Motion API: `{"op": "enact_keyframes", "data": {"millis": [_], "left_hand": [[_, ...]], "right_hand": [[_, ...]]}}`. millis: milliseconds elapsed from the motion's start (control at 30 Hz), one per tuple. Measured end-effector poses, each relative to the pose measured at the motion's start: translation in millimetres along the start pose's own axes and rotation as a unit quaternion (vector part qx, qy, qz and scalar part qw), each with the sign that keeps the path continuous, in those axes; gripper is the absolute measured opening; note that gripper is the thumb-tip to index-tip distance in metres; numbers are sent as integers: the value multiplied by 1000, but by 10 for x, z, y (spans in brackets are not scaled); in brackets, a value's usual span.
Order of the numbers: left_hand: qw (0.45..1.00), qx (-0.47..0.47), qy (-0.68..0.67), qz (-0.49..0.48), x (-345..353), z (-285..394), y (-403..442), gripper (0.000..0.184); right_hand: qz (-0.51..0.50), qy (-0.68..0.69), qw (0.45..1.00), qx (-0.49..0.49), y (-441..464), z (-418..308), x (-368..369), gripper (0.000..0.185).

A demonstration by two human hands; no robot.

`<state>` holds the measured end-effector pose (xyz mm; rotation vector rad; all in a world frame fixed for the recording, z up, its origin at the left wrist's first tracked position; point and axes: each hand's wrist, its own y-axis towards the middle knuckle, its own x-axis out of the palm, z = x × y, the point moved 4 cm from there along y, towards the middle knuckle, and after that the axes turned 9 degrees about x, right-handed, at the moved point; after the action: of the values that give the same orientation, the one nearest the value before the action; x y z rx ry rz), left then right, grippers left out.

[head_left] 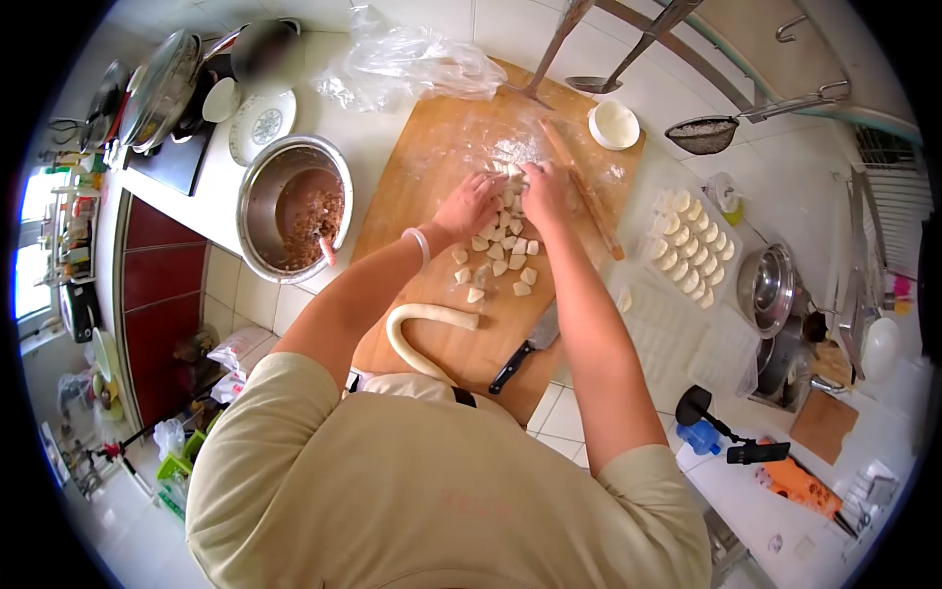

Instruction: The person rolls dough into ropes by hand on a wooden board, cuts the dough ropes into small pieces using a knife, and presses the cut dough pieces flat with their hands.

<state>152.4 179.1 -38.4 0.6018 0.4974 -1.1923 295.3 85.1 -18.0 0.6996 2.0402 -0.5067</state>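
Note:
Both of my hands are at the far part of the wooden board [402, 187], among small cut dough pieces [498, 251]. My left hand [471, 204], with a pale band on the wrist, is open, its fingers stretched over the pieces. Opposite it, my right hand [543, 190] has its fingers curled in at the edge of the pile; what they hold is hidden. White flour [518, 149] is dusted beyond my fingertips. Closer to my body lies a curved dough rope [432, 312], and a knife [525, 350] with a black handle rests right of it.
A rolling pin [581, 187] lies along the board's right side, near a white bowl [613, 125]. Left stands a metal pot [247, 206] of brown filling. Right is a tray of dumplings [692, 245]. A plastic bag [407, 64] lies behind; utensils hang above.

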Motion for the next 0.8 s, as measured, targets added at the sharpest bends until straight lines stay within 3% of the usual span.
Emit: {"op": "enact_keyframes", "data": {"millis": [33, 100, 167, 233, 300, 367, 467, 500, 567, 600, 667, 700, 767, 800], "left_hand": [[998, -25, -44, 26, -28, 54, -91, 51], [994, -51, -89, 50, -1, 109, -266, 49], [966, -81, -48, 240, -41, -5, -475, 47], [963, -83, -75, 245, -44, 55, -564, 46], [991, 54, 44, 111, 52, 228, -542, 50], [995, 62, 9, 82, 113, 413, -750, 60], [985, 51, 124, -109, 126, 577, -878, 70], [985, 49, 122, -114, 128, 562, -790, 70], [979, 18, 205, -12, 60, 473, -438, 68], [978, 23, 205, -12, 60, 391, -239, 68], [983, 18, 182, 25, 114, 270, 44, 67], [983, 23, 178, 24, 173, 261, 92, 67], [990, 122, 42, -60, 323, 288, 139, 66], [986, 127, 26, -108, 376, 259, 35, 72]], "right_hand": [[-65, 15, 998, -3, 53, -16, 74, 39], [-84, 15, 996, -15, 43, -73, 58, 35], [-237, 172, 955, 50, -66, -196, -29, 31], [-196, 142, 967, -82, -383, -250, 55, 35], [-159, 92, 972, -145, -844, -320, 26, 40], [-57, -32, 982, -177, -1226, -243, 2, 52], [-8, -129, 984, -121, -1463, 4, 72, 61], [-12, -127, 985, -117, -1459, 12, 90, 61], [99, -136, 984, -57, -1171, 13, -20, 59], [126, -71, 989, -17, -1040, 49, -83, 57], [105, -16, 994, 2, -869, 195, 71, 57], [81, 43, 996, 16, -845, 314, 191, 58], [71, 67, 995, -25, -951, 380, 229, 61], [31, 79, 996, -39, -1129, 417, 167, 66]]}}
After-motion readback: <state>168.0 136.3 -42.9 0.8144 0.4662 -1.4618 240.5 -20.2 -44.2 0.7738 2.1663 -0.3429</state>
